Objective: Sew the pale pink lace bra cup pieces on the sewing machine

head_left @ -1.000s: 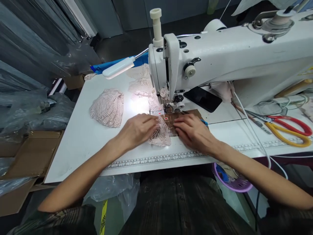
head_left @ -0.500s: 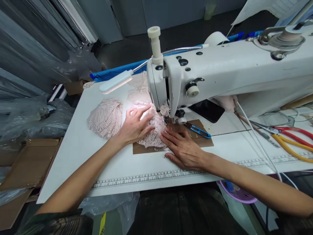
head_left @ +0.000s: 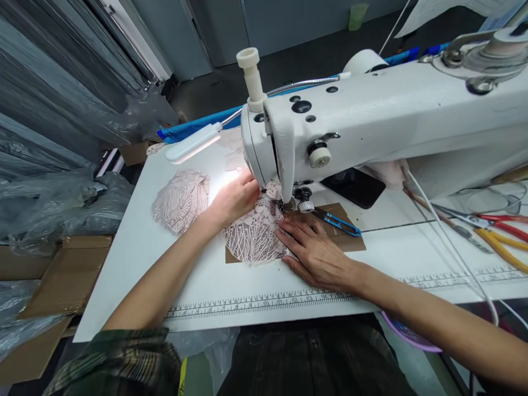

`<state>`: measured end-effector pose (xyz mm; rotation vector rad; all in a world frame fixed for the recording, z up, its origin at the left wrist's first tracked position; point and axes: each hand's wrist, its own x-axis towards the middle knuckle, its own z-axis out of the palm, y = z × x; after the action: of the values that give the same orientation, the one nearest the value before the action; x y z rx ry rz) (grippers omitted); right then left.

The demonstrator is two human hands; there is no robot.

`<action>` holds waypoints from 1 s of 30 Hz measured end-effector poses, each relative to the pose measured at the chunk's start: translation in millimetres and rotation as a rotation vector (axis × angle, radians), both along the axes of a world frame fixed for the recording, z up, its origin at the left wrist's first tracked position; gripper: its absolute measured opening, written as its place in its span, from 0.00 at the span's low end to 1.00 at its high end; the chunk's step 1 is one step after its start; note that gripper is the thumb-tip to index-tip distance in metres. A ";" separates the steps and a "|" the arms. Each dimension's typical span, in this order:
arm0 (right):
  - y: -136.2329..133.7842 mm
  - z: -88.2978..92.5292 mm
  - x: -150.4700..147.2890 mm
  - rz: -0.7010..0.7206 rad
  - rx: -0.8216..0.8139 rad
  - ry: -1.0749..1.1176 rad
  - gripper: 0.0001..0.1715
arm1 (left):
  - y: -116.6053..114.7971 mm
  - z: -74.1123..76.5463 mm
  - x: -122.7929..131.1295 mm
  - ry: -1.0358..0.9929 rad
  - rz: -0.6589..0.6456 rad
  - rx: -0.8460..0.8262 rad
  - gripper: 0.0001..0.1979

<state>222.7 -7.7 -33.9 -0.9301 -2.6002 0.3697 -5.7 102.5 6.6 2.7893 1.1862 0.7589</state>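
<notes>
Fanning nearward, lace (head_left: 253, 237), axis unclear

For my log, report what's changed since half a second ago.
The left hand has moved forward, its spread fingers now curled beside the sewing machine; whether they pinch the lace is unclear. More lace shows. The right hand still lies at the lace's right edge; the blue snips and phone stayed put.
</notes>
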 end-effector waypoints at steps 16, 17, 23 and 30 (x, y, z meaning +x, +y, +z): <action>20.1 -2.2 11.9 -0.198 -0.092 0.346 0.25 | -60.7 -13.4 -0.4 0.044 -0.435 -0.064 0.07; 18.9 -3.2 11.0 -0.198 -0.075 0.291 0.25 | -61.7 -13.7 -0.2 0.025 -0.421 -0.055 0.07; 15.4 -4.2 9.5 -0.185 0.000 0.104 0.24 | -67.1 -17.0 4.8 -0.264 -0.264 0.001 0.05; 22.7 4.2 13.7 -0.149 -0.053 0.172 0.22 | -70.2 -24.5 10.5 -0.108 -0.287 0.115 0.04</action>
<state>236.4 15.0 -29.7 -1.0535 -2.3597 0.4590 4.9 32.3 -18.0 2.8749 0.7248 0.9600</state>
